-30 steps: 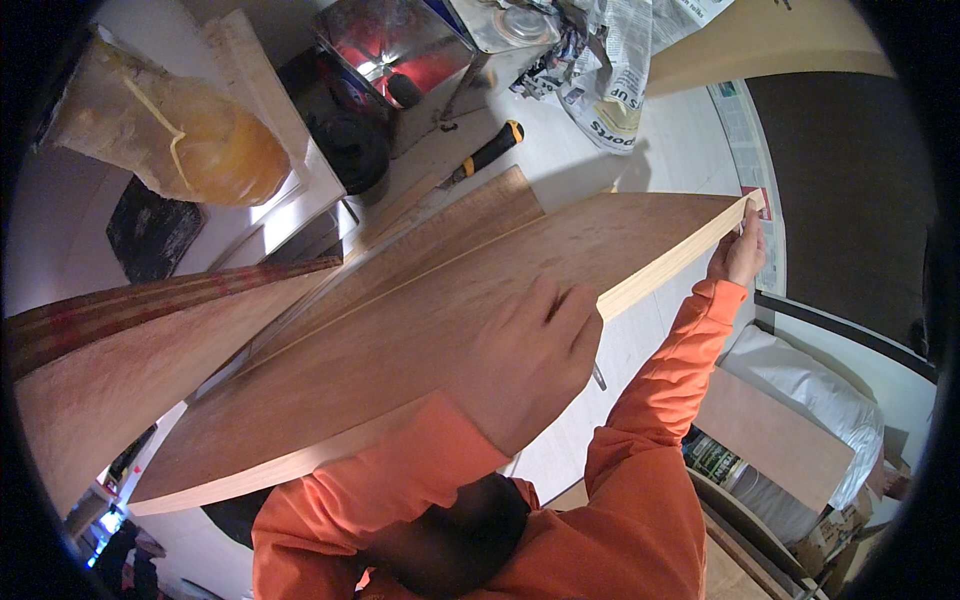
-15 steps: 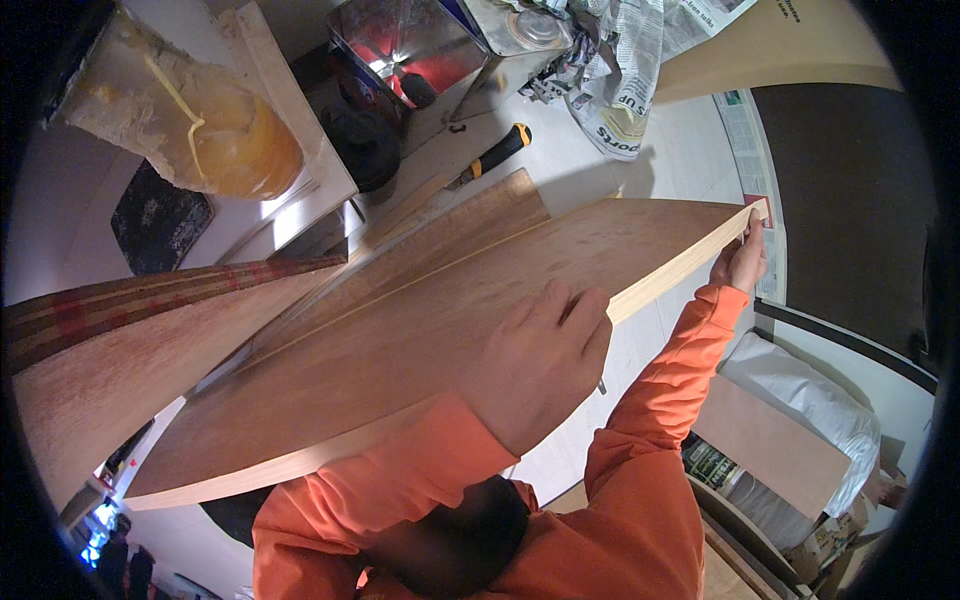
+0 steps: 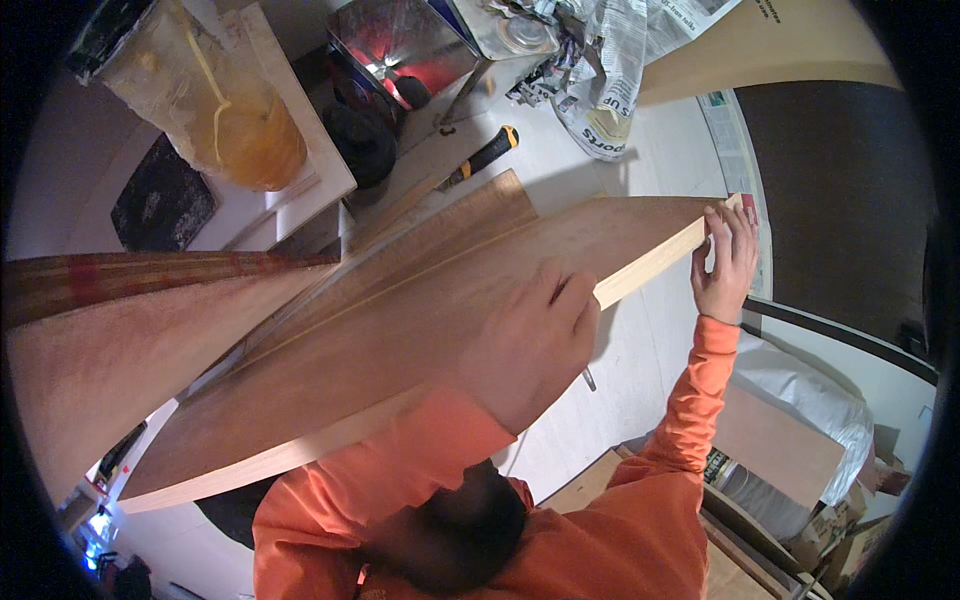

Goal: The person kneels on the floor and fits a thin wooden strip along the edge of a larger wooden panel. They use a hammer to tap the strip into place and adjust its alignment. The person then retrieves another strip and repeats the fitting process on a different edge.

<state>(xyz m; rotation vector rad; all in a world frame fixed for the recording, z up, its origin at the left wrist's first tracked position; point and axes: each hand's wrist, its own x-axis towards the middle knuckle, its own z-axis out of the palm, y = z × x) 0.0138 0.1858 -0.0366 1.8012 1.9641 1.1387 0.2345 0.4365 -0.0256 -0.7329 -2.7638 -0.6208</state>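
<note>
Head view: one wooden board (image 3: 380,320), aslant before me, judged stiff, dry-surfaced and unwieldy, best taken by its edges near both ends; right hand (image 3: 728,265) part-curled at its right-hand corner, left hand (image 3: 535,345) overlying it mid-length, whether my fingers grip I cannot tell.

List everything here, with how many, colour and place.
Large board: 1, brown, middle
Striped-edge board: 1, reddish brown, left
Wood strip: 1, brown, upper middle
Tool handle: 1, black and yellow, upper middle
Translucent container: 1, amber contents, upper left
Slab: 1, black, upper left
Round object: 1, black, upper left
Metal cans: 2, one reddish, one silvery, top
Crumpled newspaper: count unclear, grey-white, top
Curved sheet: 1, tan, upper right
Large panel: 1, dark brown, right
Sack: 1, white, lower right
Small panel: 1, light brown, lower right
Left hand: 1, bare, over the large board
Right hand: 1, bare, large board's right end
Sleeves: 2, orange, bottom
</note>
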